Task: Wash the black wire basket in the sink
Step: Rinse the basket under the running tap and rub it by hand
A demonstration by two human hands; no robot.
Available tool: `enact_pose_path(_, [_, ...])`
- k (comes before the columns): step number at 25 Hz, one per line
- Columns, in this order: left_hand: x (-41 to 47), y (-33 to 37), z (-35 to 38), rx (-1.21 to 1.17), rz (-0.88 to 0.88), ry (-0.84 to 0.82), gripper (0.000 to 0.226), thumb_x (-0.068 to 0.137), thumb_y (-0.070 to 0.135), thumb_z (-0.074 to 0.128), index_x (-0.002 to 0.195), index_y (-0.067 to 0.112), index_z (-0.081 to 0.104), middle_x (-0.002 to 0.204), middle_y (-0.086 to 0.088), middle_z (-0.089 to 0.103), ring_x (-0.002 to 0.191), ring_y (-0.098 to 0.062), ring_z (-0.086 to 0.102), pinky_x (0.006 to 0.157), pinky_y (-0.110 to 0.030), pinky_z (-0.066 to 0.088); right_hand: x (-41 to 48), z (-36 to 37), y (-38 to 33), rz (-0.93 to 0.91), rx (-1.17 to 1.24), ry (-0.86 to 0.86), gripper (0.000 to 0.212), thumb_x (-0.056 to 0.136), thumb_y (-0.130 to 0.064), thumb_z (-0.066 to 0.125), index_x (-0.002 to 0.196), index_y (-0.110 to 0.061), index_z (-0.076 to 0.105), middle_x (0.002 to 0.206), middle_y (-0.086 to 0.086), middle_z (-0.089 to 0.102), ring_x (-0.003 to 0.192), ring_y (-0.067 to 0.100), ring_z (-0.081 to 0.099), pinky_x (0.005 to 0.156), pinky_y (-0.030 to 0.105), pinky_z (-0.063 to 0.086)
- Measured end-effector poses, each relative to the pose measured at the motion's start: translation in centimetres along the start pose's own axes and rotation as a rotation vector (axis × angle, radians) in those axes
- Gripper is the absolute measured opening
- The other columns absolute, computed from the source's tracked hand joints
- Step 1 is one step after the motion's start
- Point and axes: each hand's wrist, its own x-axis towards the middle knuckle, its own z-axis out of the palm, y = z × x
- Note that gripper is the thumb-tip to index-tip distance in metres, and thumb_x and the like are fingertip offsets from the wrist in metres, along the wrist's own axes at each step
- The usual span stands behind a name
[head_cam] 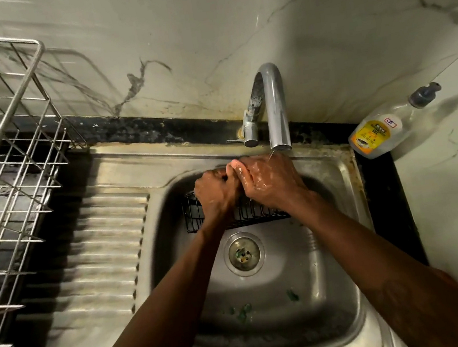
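Note:
The black wire basket (253, 216) lies at the back of the steel sink (288, 271), partly hidden beneath my hands. Both hands are wet and meet just above it, under the faucet spout (276, 113), where a thin trickle of water falls. My left hand (215, 194) is curled into a fist. My right hand (271, 182) lies against it, its fingers stretched over the left hand's knuckles. I cannot see either hand gripping the basket.
A drain (244, 253) sits in the basin's middle, with small green scraps (242, 311) nearer me. A ribbed drainboard (100, 250) and a steel wire dish rack (2, 181) are on the left. A soap pump bottle (378, 133) stands at the back right corner.

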Motion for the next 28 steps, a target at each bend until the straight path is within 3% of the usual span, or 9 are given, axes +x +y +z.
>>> enact_pose_path(4, [0.0, -1.8, -0.4, -0.351, -0.195, -0.090, 0.035, 0.094, 0.038, 0.065, 0.074, 0.010, 0.073, 0.070, -0.010, 0.073, 0.070, -0.030, 0.071, 0.067, -0.046, 0.060, -1.5, -1.2, 0.2, 0.198, 0.228, -0.058, 0.070, 0.100, -0.071, 0.030, 0.066, -0.022, 0.068, 0.054, -0.008, 0.057, 0.052, 0.005, 0.053, 0.058, 0.027, 0.042])
enact_pose_path(8, [-0.4, 1.0, -1.0, -0.394, 0.034, -0.159, 0.055, 0.104, 0.048, 0.041, 0.064, 0.020, 0.065, 0.066, -0.002, 0.070, 0.064, -0.018, 0.069, 0.064, -0.032, 0.057, 0.4, -1.8, -1.2, 0.286, 0.014, -0.117, 0.071, 0.105, -0.060, 0.019, 0.058, -0.018, 0.052, 0.060, -0.001, 0.057, 0.056, 0.014, 0.055, 0.058, 0.029, 0.036])
enact_pose_path(11, [-0.7, 2.4, -0.7, -0.535, -0.158, -0.106, 0.042, 0.103, 0.035, 0.046, 0.069, 0.017, 0.064, 0.073, -0.005, 0.068, 0.074, -0.022, 0.064, 0.072, -0.035, 0.053, 0.8, -1.0, -1.9, 0.192, -0.138, -0.105, 0.063, 0.107, -0.052, 0.018, 0.065, -0.021, 0.052, 0.064, 0.002, 0.058, 0.062, 0.023, 0.061, 0.063, 0.031, 0.040])
enact_pose_path(13, [-1.7, 1.6, 0.0, -0.580, -0.246, -0.044, 0.040, 0.101, 0.031, 0.052, 0.066, 0.015, 0.064, 0.068, -0.005, 0.063, 0.066, -0.018, 0.059, 0.065, -0.033, 0.049, 1.0, -0.4, -2.2, 0.199, -0.099, -0.175, 0.059, 0.107, -0.050, 0.022, 0.074, -0.021, 0.061, 0.073, 0.004, 0.060, 0.073, 0.025, 0.065, 0.065, 0.030, 0.038])
enact_pose_path(17, [-1.6, 1.0, 0.7, -0.625, -0.249, 0.024, 0.044, 0.097, 0.031, 0.062, 0.056, 0.014, 0.064, 0.053, 0.002, 0.059, 0.050, -0.009, 0.052, 0.052, -0.025, 0.045, 4.6, 1.1, -1.0, 0.604, -0.019, -0.514, 0.056, 0.099, -0.062, 0.040, 0.130, -0.018, 0.056, 0.120, 0.014, 0.061, 0.109, 0.033, 0.060, 0.075, 0.033, 0.047])
enact_pose_path(19, [-0.5, 0.6, 0.3, -0.629, -0.254, 0.036, 0.040, 0.093, 0.031, 0.064, 0.060, 0.010, 0.068, 0.056, 0.000, 0.065, 0.050, -0.015, 0.059, 0.056, -0.028, 0.053, 4.5, 1.5, -1.1, 0.503, -0.130, -0.435, 0.054, 0.100, -0.061, 0.037, 0.135, -0.024, 0.053, 0.126, 0.012, 0.059, 0.116, 0.035, 0.057, 0.078, 0.034, 0.043])
enact_pose_path(22, [0.3, 0.1, -0.3, -0.569, -0.229, 0.055, 0.038, 0.094, 0.027, 0.062, 0.061, 0.008, 0.068, 0.056, -0.003, 0.065, 0.050, -0.016, 0.059, 0.053, -0.029, 0.053, 1.5, 0.3, -2.5, 0.227, -0.103, -0.216, 0.056, 0.107, -0.053, 0.021, 0.102, -0.024, 0.068, 0.099, 0.003, 0.072, 0.099, 0.026, 0.068, 0.089, 0.041, 0.046])
enact_pose_path(25, [1.3, 0.8, -0.5, -0.560, -0.272, 0.050, 0.031, 0.092, 0.024, 0.061, 0.071, 0.004, 0.071, 0.066, -0.010, 0.072, 0.061, -0.022, 0.070, 0.059, -0.031, 0.059, -1.5, -0.3, -2.2, 0.132, -0.181, -0.100, 0.048, 0.105, -0.052, 0.025, 0.125, -0.030, 0.062, 0.122, -0.003, 0.067, 0.116, 0.020, 0.060, 0.108, 0.050, 0.036])
enact_pose_path(28, [1.2, 0.3, -0.4, -0.549, -0.169, 0.025, 0.033, 0.084, 0.027, 0.061, 0.058, 0.008, 0.063, 0.057, -0.016, 0.063, 0.052, -0.023, 0.058, 0.054, -0.039, 0.054, -0.3, -1.5, -1.1, 0.232, -0.157, -0.214, 0.059, 0.104, -0.060, 0.021, 0.108, -0.026, 0.068, 0.108, 0.004, 0.071, 0.104, 0.024, 0.065, 0.093, 0.039, 0.042])
